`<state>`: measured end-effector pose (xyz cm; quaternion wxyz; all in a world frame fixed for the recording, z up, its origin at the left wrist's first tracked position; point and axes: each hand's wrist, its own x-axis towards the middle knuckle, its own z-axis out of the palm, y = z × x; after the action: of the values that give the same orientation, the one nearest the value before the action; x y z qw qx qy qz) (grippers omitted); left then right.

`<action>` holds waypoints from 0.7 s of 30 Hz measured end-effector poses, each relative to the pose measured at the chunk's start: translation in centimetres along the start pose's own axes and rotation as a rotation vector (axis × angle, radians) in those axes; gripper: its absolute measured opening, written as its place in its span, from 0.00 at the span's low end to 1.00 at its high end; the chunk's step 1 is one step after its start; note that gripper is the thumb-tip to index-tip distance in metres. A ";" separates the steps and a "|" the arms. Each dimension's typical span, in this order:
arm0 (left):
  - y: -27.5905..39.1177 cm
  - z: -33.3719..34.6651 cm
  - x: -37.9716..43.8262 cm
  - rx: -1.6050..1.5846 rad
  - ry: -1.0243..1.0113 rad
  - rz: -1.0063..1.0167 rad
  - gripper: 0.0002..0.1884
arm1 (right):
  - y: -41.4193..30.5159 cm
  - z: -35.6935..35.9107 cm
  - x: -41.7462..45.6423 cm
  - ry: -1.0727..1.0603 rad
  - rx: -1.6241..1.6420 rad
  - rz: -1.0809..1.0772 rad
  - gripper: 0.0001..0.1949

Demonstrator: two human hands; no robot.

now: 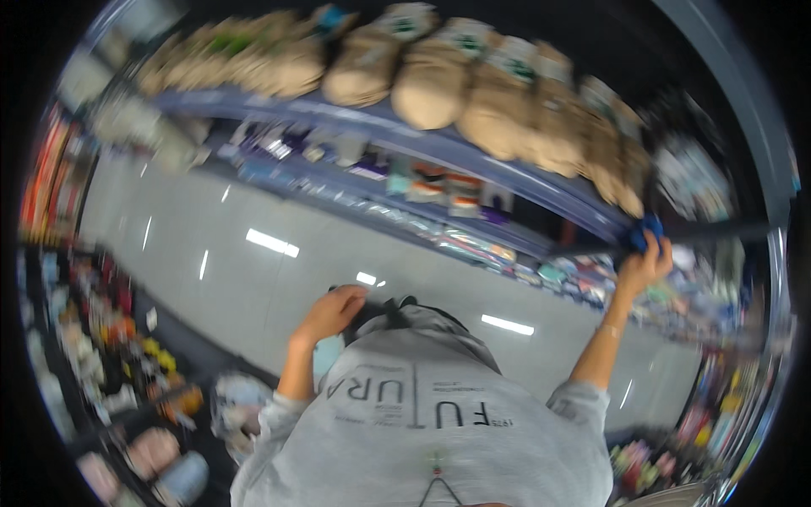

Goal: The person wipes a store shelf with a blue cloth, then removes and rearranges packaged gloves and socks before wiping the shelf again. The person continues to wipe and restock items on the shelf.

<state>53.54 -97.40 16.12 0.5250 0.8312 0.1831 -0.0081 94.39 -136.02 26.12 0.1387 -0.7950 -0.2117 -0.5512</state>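
Note:
My right hand [645, 267] reaches out to the shelf's right end, its fingers closed on a bunched blue cloth [647, 232]. That cloth is against or very near the edge of the blue-grey shelf [405, 131], though blur hides the exact contact. Beige rounded goods [431, 85] with white and green tags stand in a row on this shelf. Near my waist, my left hand [334, 312] hangs with its fingers bent, and nothing shows clearly in its grasp. Below its wrist is a pale blue thing [326, 355], partly hidden by my grey shirt [431, 443].
Lower shelves hold boxed goods [437, 190] and small packets [481, 247]. A grey metal upright [760, 127] rises at the right. Behind me on the left, a dark rack carries plush-like items [152, 453]. Glossy grey floor tiles [190, 253] reflect the ceiling lights.

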 end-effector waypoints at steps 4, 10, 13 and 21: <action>-3.6 0.4 -3.5 0.057 0.105 -0.141 0.14 | -7.0 -3.2 -3.5 0.064 0.328 0.877 0.19; -7.0 0.0 -6.7 -0.039 0.143 -0.303 0.14 | -23.8 -3.0 -11.2 -0.916 1.053 1.408 0.21; -8.5 -2.1 -7.3 -0.054 0.159 -0.304 0.15 | -31.7 -2.5 -11.1 -1.282 1.230 1.187 0.26; -14.1 -9.2 -13.2 -0.176 0.488 -0.437 0.15 | -46.2 -0.5 -7.5 -1.604 1.222 1.078 0.24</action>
<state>35.12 -87.83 10.68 0.5214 0.7011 0.4771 0.0944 69.10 -97.39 18.66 0.5456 -0.7047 -0.1033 0.4416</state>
